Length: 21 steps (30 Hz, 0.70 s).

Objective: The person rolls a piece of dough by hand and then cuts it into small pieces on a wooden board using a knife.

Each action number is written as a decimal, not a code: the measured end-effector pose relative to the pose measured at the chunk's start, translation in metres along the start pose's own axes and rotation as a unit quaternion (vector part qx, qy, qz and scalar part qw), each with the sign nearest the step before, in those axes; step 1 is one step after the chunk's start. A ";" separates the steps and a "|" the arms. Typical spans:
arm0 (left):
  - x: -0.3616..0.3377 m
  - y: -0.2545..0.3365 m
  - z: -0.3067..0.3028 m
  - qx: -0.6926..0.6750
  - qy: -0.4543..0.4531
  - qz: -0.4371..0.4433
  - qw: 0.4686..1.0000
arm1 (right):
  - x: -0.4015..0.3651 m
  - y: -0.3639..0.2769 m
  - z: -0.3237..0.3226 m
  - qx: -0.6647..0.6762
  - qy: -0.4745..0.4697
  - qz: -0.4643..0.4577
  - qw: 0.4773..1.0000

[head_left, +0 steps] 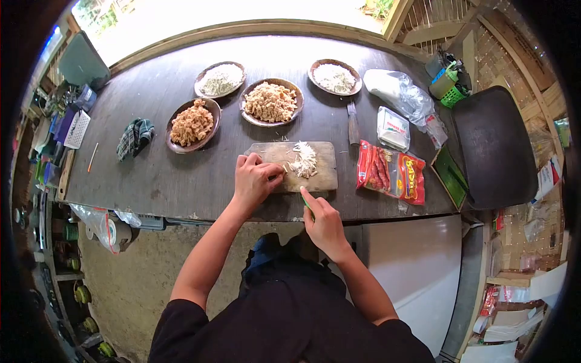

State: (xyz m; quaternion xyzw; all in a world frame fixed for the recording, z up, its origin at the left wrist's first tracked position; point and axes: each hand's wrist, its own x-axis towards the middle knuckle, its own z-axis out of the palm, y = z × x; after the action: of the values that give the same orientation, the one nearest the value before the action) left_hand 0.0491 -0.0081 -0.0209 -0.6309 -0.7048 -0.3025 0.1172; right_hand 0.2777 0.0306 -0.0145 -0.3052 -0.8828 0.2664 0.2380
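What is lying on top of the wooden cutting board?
On the cutting board lies a heap of thin white strips. The left hand covers part of the board, so anything beneath it cannot be seen.

sausage packet: red, yellow | cloth: green-white plaid | basket: green

The left fingers rest on the left part of the cutting board. Strips lie on it, right of those fingers and beyond the right fingers. Past both, four plates stand behind the board. Left of all fingers lies a cloth; right, a sausage packet, with a box behind.
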 end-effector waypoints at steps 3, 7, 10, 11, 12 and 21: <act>0.001 -0.001 -0.001 0.000 -0.011 0.006 1.000 | 0.001 -0.003 -0.004 0.002 -0.009 -0.011 1.000; 0.001 -0.006 0.002 -0.002 -0.012 0.011 1.000 | 0.009 -0.003 -0.008 0.001 -0.038 0.000 0.999; -0.001 -0.005 0.003 -0.010 -0.010 -0.001 1.000 | 0.007 -0.005 -0.004 -0.041 -0.047 0.001 0.998; -0.001 -0.005 0.003 -0.010 -0.012 -0.003 1.000 | 0.006 -0.006 -0.004 -0.042 -0.046 0.001 0.998; -0.001 -0.005 0.002 -0.009 -0.014 -0.005 1.000 | 0.004 -0.007 -0.004 -0.042 -0.043 0.008 0.998; 0.000 -0.003 0.001 -0.009 -0.026 -0.012 1.000 | -0.007 -0.014 -0.009 0.006 -0.016 0.022 1.000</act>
State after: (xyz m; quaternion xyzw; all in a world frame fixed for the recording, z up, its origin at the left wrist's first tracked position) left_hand 0.0460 -0.0080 -0.0226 -0.6312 -0.7121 -0.2939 0.0898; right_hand 0.2823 0.0193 -0.0007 -0.3192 -0.8777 0.2818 0.2198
